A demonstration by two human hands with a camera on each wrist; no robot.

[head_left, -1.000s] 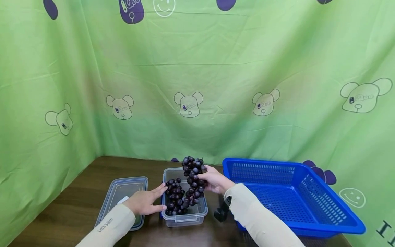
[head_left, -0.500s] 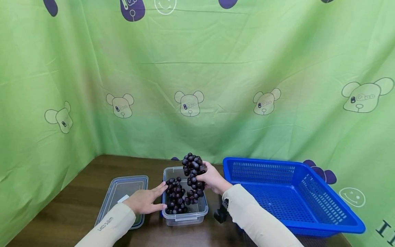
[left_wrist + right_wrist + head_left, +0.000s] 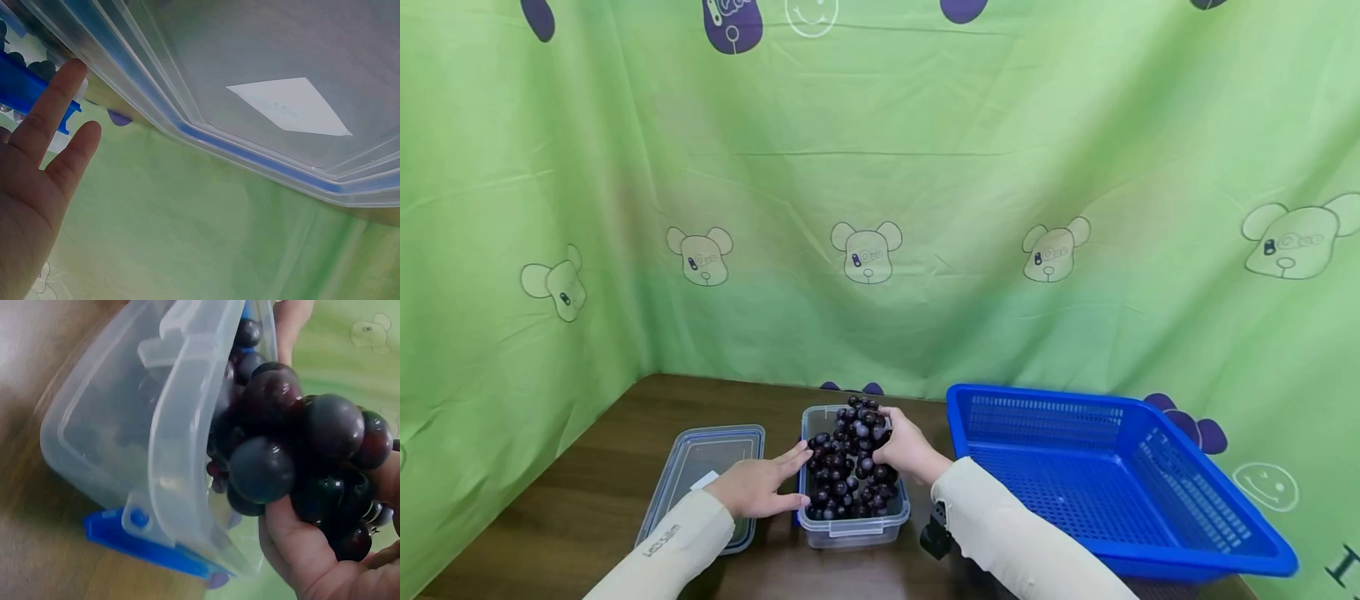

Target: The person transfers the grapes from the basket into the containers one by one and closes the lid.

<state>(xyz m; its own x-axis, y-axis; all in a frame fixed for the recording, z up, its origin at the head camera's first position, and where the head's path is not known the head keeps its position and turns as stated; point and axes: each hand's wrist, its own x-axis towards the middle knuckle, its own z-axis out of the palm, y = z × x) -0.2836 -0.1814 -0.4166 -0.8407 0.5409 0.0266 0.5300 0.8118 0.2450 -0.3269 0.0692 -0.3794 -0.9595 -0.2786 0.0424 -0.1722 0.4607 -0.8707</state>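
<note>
A bunch of dark purple grapes [image 3: 862, 433] is in my right hand [image 3: 907, 447], partly down inside the clear plastic container [image 3: 857, 529]. In the right wrist view, my thumb and fingers curl round these grapes [image 3: 262, 469] right at the container's rim [image 3: 181, 431]. More dark grapes [image 3: 829, 483] lie in the container's left part. My left hand [image 3: 756, 487] rests at the container's left side, fingers spread and straight. In the left wrist view, two extended fingers [image 3: 47, 112] show beside the blue clip [image 3: 31, 84].
Left of the container lies its clear lid [image 3: 715, 446] with a blue seal and a white label [image 3: 294, 106], partly under the left forearm. A large blue perforated basket [image 3: 1120, 475] stands to the right. A green printed curtain [image 3: 880, 167] hangs behind the wooden table [image 3: 587, 467].
My right hand has lowered the held grapes from above the container into it, beside the other grapes. The left hand has stayed at the container's side. The head view has shifted slightly.
</note>
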